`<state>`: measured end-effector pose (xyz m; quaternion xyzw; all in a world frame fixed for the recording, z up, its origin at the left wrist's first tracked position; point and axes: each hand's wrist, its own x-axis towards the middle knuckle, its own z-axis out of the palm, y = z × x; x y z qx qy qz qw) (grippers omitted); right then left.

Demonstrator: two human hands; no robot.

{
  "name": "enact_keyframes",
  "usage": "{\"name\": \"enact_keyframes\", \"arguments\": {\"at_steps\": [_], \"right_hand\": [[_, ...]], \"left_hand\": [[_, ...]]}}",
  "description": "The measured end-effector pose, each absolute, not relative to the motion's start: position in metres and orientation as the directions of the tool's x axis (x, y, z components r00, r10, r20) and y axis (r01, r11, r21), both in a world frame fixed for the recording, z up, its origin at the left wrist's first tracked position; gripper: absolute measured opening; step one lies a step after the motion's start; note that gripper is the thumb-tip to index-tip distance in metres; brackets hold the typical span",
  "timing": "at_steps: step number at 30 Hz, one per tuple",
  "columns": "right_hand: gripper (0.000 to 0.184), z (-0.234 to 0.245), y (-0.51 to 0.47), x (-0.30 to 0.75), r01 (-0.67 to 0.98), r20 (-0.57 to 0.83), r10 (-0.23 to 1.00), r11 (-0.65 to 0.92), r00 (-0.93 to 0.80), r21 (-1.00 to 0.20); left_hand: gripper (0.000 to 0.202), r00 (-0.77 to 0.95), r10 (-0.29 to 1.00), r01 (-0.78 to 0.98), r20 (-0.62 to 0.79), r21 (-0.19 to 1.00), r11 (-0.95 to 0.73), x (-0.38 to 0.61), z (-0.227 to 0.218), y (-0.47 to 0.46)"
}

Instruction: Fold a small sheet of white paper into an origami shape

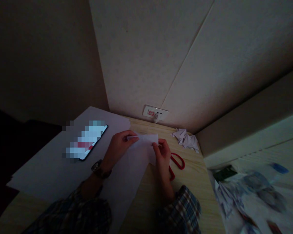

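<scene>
Between my two hands is a small piece of white paper (145, 140), held just above the table. My left hand (119, 143) pinches its left end between thumb and fingers, with a watch on the wrist. My right hand (162, 152) grips the right edge, thumb in front. Underneath lie large white sheets (51, 172) of paper. Red-handled scissors (179, 161) rest beside my right hand, partly hidden by it. A lit phone (88, 143), its screen blurred out, sits on the sheets left of my left hand.
Folded white paper pieces (187, 139) lie at the table's (195, 175) back right corner. A wall socket (155, 112) with a plug in it is just behind. To the right, on a lower white surface, are more folded paper (226, 198) and a clear bottle with a blue cap (280, 168).
</scene>
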<state>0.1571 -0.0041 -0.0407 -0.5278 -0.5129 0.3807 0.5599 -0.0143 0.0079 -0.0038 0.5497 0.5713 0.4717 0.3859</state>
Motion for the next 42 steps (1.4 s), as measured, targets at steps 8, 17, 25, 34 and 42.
{"name": "enact_keyframes", "arguments": {"at_steps": [8,17,25,34,42], "right_hand": [[0.011,-0.031,-0.009,0.156,0.519,0.536,0.837,0.412,0.109,-0.749],[0.008,-0.034,-0.012,0.152,0.614,0.615,0.789,0.485,0.000,-0.623],[0.006,-0.034,-0.011,0.154,0.626,0.632,0.775,0.493,0.001,-0.604],[0.004,-0.035,-0.005,0.167,0.568,0.573,0.805,0.402,0.154,-0.718],[0.007,-0.037,-0.005,0.165,0.532,0.572,0.804,0.417,0.163,-0.737]], "left_hand": [[0.010,0.078,0.907,0.550,0.414,0.741,-0.385,-0.008,-0.005,0.003],[0.009,0.167,0.744,0.602,0.647,0.531,-0.596,-0.003,-0.017,0.003],[0.012,0.168,0.716,0.590,0.678,0.513,-0.624,-0.001,-0.012,-0.001],[0.012,0.091,0.697,0.617,0.711,0.509,-0.600,-0.005,-0.008,0.001],[0.010,0.039,0.744,0.639,0.667,0.556,-0.532,-0.005,-0.009,0.003]]}}
